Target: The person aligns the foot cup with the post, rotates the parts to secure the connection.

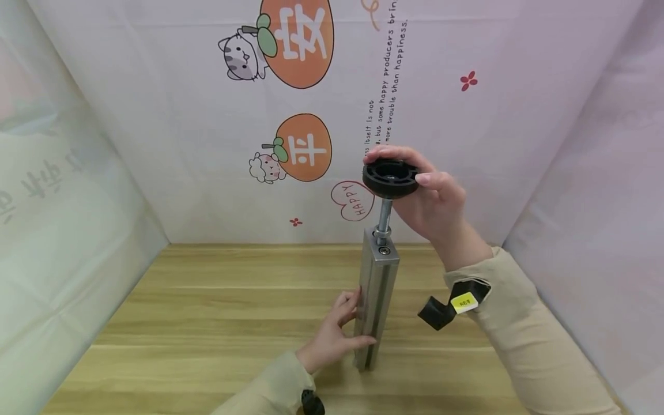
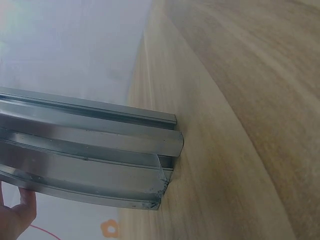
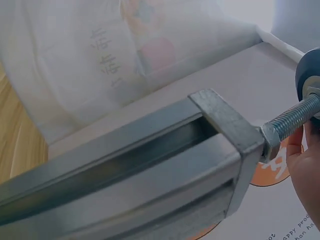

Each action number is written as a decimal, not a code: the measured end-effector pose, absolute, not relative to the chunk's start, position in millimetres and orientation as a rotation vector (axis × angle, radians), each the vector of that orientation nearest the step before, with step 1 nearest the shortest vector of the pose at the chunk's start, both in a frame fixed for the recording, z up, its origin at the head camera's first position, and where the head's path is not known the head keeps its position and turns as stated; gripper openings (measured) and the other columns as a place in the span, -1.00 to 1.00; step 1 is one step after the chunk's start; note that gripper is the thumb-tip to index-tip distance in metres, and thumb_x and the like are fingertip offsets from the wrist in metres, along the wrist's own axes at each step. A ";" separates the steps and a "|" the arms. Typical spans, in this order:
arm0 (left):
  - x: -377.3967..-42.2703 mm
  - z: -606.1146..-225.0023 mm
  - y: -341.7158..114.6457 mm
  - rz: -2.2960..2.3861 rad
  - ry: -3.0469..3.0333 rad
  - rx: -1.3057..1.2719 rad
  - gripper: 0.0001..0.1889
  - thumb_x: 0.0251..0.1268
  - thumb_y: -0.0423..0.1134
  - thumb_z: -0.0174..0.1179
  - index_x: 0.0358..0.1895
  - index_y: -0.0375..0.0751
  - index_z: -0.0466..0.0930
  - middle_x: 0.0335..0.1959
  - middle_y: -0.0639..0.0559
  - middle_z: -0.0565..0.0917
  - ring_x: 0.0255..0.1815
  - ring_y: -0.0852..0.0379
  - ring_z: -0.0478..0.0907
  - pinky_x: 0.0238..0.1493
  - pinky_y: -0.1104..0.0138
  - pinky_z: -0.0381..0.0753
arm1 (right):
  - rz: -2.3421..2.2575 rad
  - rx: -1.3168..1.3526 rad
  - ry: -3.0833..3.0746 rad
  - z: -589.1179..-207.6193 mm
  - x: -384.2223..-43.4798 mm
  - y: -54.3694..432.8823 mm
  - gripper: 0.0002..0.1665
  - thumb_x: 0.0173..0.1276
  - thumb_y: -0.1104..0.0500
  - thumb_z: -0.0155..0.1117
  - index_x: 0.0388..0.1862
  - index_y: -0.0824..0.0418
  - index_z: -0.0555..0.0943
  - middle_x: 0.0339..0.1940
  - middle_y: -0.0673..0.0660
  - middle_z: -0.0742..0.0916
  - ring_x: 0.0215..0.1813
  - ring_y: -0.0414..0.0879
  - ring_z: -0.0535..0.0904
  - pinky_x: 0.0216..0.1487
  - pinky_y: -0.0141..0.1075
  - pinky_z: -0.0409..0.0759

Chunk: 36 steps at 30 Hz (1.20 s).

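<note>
A slotted aluminium profile stands upright on the wooden table, its lower end on the boards in the left wrist view. From its top end plate rises a threaded rod with a hex nut close over the plate. A round black leveling foot sits at the rod's upper end. My right hand grips the foot's rim between thumb and fingers. Lower down, my left hand holds the profile, thumb on the near face and fingers on the left side.
The wooden table runs back to a printed white cloth wall. More cloth walls rise on the left and right. A black strap mount with a yellow label juts from the right sleeve.
</note>
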State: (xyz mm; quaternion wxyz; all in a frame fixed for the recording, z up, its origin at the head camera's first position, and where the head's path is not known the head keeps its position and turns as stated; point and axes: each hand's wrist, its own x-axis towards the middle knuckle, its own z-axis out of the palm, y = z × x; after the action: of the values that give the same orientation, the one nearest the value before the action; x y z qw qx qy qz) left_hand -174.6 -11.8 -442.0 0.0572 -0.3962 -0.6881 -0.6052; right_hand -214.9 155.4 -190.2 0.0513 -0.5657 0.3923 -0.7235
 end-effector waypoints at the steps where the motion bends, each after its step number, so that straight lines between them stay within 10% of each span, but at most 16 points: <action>1: -174.8 -441.9 -11.5 -1.832 -2.086 -1.200 0.01 0.05 -0.45 0.35 0.50 0.02 -0.12 0.14 -0.20 0.30 0.23 0.25 0.22 0.19 0.15 0.47 | -2.196 -1.730 1.255 -188.9 -213.9 156.6 -0.53 0.24 0.20 -0.09 0.10 0.25 0.54 0.13 0.22 0.49 0.15 0.05 0.33 0.20 -0.17 0.41; 14: -173.7 -440.7 -12.7 -1.862 -2.112 -1.186 0.00 0.06 -0.43 0.35 0.50 0.00 -0.12 0.17 -0.18 0.29 0.24 0.25 0.22 0.21 0.17 0.44 | -1.913 -1.709 2.139 -172.8 -201.6 177.6 -0.48 0.20 0.39 -0.14 -0.10 0.01 0.68 0.10 0.08 0.55 0.25 0.11 0.26 0.05 -0.37 0.49; 22: -174.7 -444.0 -13.8 -1.852 -2.077 -1.202 0.00 0.06 -0.46 0.34 0.50 -0.02 -0.11 0.14 -0.21 0.29 0.23 0.27 0.21 0.20 0.16 0.46 | -1.772 -1.614 2.565 -168.8 -188.1 173.5 -0.67 0.20 0.46 0.06 -0.12 0.32 0.67 0.01 0.05 0.57 0.12 0.00 0.39 -0.02 -0.48 0.50; 36: -174.5 -443.3 -12.7 -1.847 -2.090 -1.198 0.02 0.03 -0.47 0.35 0.50 -0.01 -0.11 0.15 -0.20 0.30 0.24 0.23 0.21 0.22 0.11 0.45 | -1.317 -1.309 3.295 -154.4 -167.5 154.9 -0.80 0.15 0.21 0.34 -0.23 0.21 0.74 -0.15 0.12 0.69 -0.09 -0.10 0.35 -0.08 -0.18 0.24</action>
State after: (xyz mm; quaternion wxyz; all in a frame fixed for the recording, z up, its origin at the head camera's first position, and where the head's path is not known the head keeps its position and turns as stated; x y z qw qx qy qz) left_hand -174.5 -12.7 -443.3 0.0528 -0.3941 -0.6875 -0.6076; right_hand -167.5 154.9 -154.4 -0.3148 -0.3284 0.8269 -0.3306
